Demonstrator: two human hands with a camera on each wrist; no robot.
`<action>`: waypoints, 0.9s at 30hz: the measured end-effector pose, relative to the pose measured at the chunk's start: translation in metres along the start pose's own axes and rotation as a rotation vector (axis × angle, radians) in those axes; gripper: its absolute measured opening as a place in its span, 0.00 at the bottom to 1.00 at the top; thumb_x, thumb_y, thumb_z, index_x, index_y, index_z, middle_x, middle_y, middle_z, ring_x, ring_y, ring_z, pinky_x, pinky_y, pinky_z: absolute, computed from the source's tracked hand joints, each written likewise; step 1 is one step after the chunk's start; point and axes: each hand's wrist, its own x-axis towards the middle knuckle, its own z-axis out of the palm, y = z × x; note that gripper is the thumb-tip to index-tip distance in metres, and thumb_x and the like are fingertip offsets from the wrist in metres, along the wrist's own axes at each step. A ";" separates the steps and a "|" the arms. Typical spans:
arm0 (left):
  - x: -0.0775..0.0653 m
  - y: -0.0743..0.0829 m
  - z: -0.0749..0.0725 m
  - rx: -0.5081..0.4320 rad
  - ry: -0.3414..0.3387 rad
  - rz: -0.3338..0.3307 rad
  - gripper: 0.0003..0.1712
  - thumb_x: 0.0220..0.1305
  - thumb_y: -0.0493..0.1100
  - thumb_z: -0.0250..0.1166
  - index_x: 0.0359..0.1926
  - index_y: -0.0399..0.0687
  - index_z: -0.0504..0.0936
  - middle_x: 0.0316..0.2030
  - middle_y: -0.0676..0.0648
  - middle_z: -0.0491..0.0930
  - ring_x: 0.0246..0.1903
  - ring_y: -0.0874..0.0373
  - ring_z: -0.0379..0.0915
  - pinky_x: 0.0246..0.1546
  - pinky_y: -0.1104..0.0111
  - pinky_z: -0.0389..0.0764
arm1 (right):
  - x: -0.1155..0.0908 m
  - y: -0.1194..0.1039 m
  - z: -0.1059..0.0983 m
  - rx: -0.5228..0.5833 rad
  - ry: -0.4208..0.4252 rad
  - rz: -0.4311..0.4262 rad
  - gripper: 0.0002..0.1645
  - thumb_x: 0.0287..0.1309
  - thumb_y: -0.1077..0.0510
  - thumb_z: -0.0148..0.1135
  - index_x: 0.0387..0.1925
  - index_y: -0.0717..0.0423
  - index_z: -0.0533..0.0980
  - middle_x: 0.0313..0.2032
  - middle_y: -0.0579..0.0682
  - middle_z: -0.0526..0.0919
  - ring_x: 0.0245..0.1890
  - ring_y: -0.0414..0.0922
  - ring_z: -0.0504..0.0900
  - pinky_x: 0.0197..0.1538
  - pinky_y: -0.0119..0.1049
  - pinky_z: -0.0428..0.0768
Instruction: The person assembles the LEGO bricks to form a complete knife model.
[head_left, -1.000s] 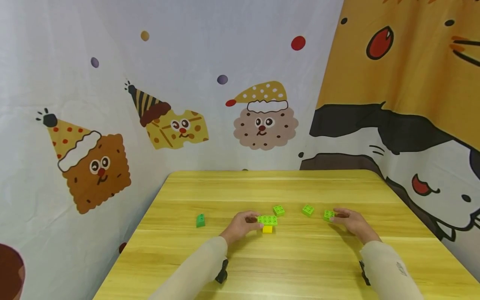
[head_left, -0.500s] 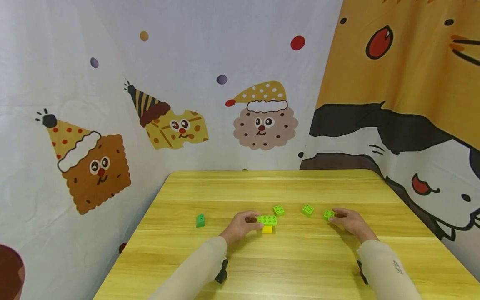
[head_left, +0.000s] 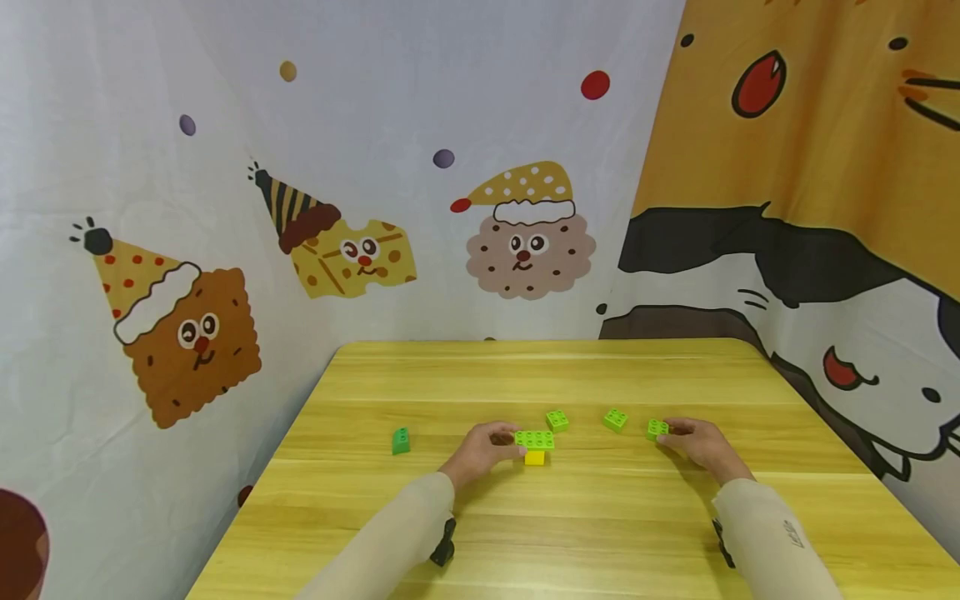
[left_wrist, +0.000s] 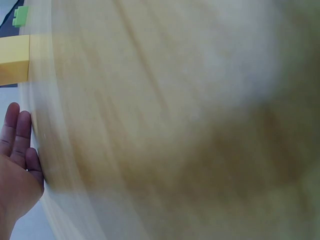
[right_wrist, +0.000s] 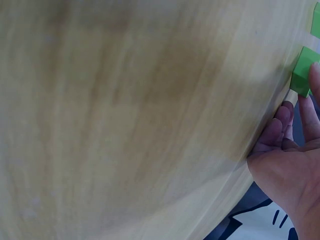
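In the head view my left hand [head_left: 483, 452] pinches the left end of a long lime-green toy building brick [head_left: 534, 440], thumb at its front corner. That brick sits on top of a yellow brick [head_left: 535, 457], also at the left edge of the left wrist view. To the right, my right hand [head_left: 701, 442] holds a small square lime-green brick [head_left: 657, 429] between thumb and fingers. The right wrist view shows the thumb on this green brick [right_wrist: 302, 72], the other fingers loosely bent below it.
Two more square lime-green bricks, one left [head_left: 557, 420] and one right [head_left: 616, 419], lie between the hands, farther back. A darker green brick [head_left: 401, 441] with a sloped side lies left of my left hand. Behind the wooden table [head_left: 525, 533] hangs a cartoon-printed cloth [head_left: 360, 108].
My right forearm has shifted slightly left, and the small brick in my right hand moves only a touch with it. The left hand and the stacked bricks stay where they were.
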 end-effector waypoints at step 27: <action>-0.022 0.040 -0.002 -0.019 0.006 0.010 0.22 0.66 0.39 0.68 0.59 0.36 0.79 0.51 0.35 0.77 0.49 0.44 0.73 0.48 0.55 0.76 | -0.006 0.001 -0.002 0.007 -0.032 0.001 0.43 0.70 0.45 0.58 0.70 0.72 0.59 0.65 0.73 0.64 0.61 0.65 0.68 0.58 0.58 0.71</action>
